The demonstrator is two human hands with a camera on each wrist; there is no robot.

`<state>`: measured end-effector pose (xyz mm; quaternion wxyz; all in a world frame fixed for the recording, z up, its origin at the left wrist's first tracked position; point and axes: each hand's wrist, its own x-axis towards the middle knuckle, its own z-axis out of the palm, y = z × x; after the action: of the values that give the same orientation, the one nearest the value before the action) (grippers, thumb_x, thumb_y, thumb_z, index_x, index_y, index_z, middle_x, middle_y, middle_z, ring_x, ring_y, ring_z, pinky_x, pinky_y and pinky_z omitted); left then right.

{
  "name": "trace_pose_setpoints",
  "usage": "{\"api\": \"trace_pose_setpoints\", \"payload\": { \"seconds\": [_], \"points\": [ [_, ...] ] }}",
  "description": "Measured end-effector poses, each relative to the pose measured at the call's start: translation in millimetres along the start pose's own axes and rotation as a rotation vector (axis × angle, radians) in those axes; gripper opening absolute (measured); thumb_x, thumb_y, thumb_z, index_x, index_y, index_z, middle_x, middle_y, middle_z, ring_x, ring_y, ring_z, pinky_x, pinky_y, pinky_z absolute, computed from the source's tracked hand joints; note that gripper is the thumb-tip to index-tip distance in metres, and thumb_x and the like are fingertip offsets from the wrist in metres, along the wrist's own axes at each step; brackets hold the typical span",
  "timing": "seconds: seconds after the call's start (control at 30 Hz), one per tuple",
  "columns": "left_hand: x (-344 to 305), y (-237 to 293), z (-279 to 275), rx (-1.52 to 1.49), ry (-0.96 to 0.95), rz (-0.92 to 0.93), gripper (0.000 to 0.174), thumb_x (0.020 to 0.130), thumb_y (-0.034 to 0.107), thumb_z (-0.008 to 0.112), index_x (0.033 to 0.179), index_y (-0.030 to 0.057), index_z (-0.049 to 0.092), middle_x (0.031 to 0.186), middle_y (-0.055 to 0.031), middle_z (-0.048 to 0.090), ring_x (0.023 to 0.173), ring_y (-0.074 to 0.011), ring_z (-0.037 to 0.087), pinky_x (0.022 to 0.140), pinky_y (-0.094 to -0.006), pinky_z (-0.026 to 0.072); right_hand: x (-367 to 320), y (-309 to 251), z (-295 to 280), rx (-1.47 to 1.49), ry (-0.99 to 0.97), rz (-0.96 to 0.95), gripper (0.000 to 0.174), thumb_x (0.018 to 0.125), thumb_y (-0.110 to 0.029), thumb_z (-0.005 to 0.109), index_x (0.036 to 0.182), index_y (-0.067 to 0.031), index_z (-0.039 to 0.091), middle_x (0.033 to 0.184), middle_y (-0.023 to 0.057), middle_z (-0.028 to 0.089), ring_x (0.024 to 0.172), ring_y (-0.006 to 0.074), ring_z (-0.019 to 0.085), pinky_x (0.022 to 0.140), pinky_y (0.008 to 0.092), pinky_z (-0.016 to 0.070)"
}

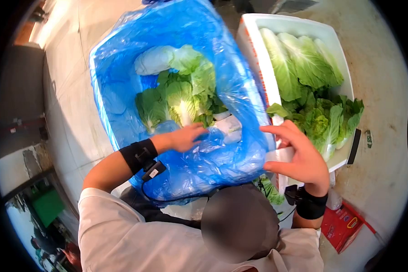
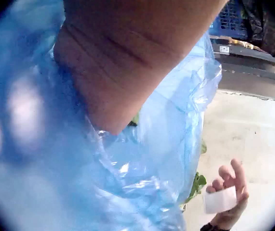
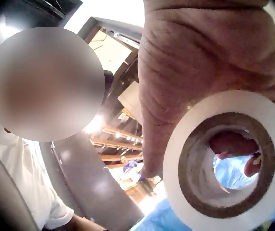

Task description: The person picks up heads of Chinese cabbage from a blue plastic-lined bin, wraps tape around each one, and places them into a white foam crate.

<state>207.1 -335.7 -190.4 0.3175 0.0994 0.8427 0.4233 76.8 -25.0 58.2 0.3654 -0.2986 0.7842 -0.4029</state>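
My right hand [image 1: 303, 158] grips a white tape roll [image 1: 281, 155] between thumb and fingers, above the edge between the two boxes. Seen from the right wrist, the roll [image 3: 176, 159] has a brown core and lies against the palm [image 3: 209, 57]. My left hand [image 1: 186, 138] is low over the blue plastic liner [image 1: 177, 158], fingers loosely extended beside leafy cabbage [image 1: 181, 99]. From the left wrist, the left hand [image 2: 108, 82] lies against blue plastic and its fingertips are hidden. That view also shows the right hand [image 2: 241, 195] with the roll [image 2: 220, 200].
A white foam box [image 1: 342, 54] with leafy heads [image 1: 308, 59] stands on the right. White-wrapped pieces [image 1: 231, 129] lie inside the lined box. A red packet [image 1: 342, 226] is on the floor at lower right. Loose leaves [image 1: 272, 190] lie near the body.
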Motion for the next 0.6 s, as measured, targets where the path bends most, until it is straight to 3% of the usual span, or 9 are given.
{"api": "trace_pose_setpoints", "payload": {
  "seconds": [0.07,0.17,0.2,0.23,0.3,0.33,0.43,0.53,0.6],
  "points": [
    [-1,-16,30,0.044,-0.225,0.106,0.061,0.093,0.020,0.062,0.149,0.0116,0.040,0.155,-0.0302,0.032,0.142,-0.0446,0.036,0.118,-0.0444,0.0333,34,1,21,-0.035,-0.069,-0.022,0.070,0.073,-0.019,0.087,0.136,-0.0094,0.059,0.104,0.0087,0.053,0.102,0.0219,0.053,0.088,0.0330,0.0447],
    [-21,6,37,0.226,-0.256,-0.034,0.064,0.093,0.020,0.060,0.151,0.0131,0.035,0.159,-0.0317,0.023,0.148,-0.0450,0.026,0.121,-0.0451,0.0277,77,14,59,-0.094,-0.220,-0.063,0.070,0.073,-0.021,0.086,0.136,-0.0087,0.058,0.109,0.0132,0.055,0.106,0.0284,0.055,0.094,0.0361,0.0454],
    [-28,10,38,0.209,-0.204,-0.037,0.062,0.090,0.017,0.059,0.149,0.0091,0.041,0.157,-0.0293,0.029,0.142,-0.0467,0.034,0.117,-0.0489,0.0322,88,22,76,-0.114,-0.240,-0.056,0.070,0.074,-0.022,0.085,0.136,-0.0086,0.057,0.112,0.0152,0.055,0.108,0.0309,0.055,0.094,0.0369,0.0456],
    [-24,16,30,0.191,-0.197,-0.041,0.062,0.090,0.017,0.059,0.149,0.0091,0.041,0.157,-0.0293,0.029,0.142,-0.0467,0.034,0.117,-0.0489,0.0322,100,32,87,-0.146,-0.255,-0.053,0.069,0.074,-0.023,0.085,0.136,-0.0084,0.057,0.114,0.0171,0.055,0.109,0.0335,0.055,0.094,0.0376,0.0457],
    [-15,20,6,0.001,-0.249,-0.064,0.057,0.089,0.017,0.058,0.144,0.0092,0.048,0.149,-0.0274,0.043,0.129,-0.0437,0.051,0.109,-0.0464,0.0428,118,45,106,-0.165,-0.330,-0.047,0.067,0.076,-0.023,0.083,0.135,-0.0076,0.056,0.116,0.0195,0.054,0.112,0.0366,0.054,0.094,0.0400,0.0463],
    [-10,13,4,-0.049,-0.111,-0.055,0.048,0.089,0.020,0.058,0.136,0.0091,0.056,0.135,-0.0242,0.056,0.114,-0.0403,0.062,0.100,-0.0467,0.0492,126,51,114,-0.213,-0.360,-0.012,0.066,0.076,-0.023,0.082,0.136,-0.0083,0.056,0.116,0.0197,0.055,0.111,0.0374,0.054,0.094,0.0405,0.0466],
    [-1,6,-30,0.011,0.015,-0.295,0.043,0.090,0.022,0.058,0.130,0.0077,0.060,0.124,-0.0215,0.063,0.114,-0.0385,0.062,0.098,-0.0485,0.0488,137,71,135,-0.295,-0.411,0.054,0.061,0.078,-0.023,0.079,0.134,-0.0102,0.058,0.117,0.0216,0.055,0.111,0.0399,0.056,0.094,0.0418,0.0476],
    [7,-15,-41,0.131,0.244,-0.353,0.043,0.090,0.024,0.058,0.127,0.0027,0.058,0.119,-0.0226,0.064,0.110,-0.0407,0.062,0.096,-0.0485,0.0489,140,90,146,-0.389,-0.562,0.034,0.059,0.080,-0.025,0.078,0.134,-0.0116,0.059,0.109,0.0187,0.057,0.105,0.0377,0.057,0.092,0.0405,0.0473],
    [19,-23,-34,-0.005,0.362,-0.308,0.046,0.091,0.025,0.059,0.129,0.0000,0.056,0.117,-0.0247,0.064,0.110,-0.0412,0.062,0.097,-0.0479,0.0488,142,88,145,-0.451,-0.821,0.022,0.055,0.082,-0.026,0.074,0.134,-0.0133,0.060,0.111,0.0196,0.056,0.104,0.0383,0.059,0.092,0.0411,0.0479]
  ]
}}
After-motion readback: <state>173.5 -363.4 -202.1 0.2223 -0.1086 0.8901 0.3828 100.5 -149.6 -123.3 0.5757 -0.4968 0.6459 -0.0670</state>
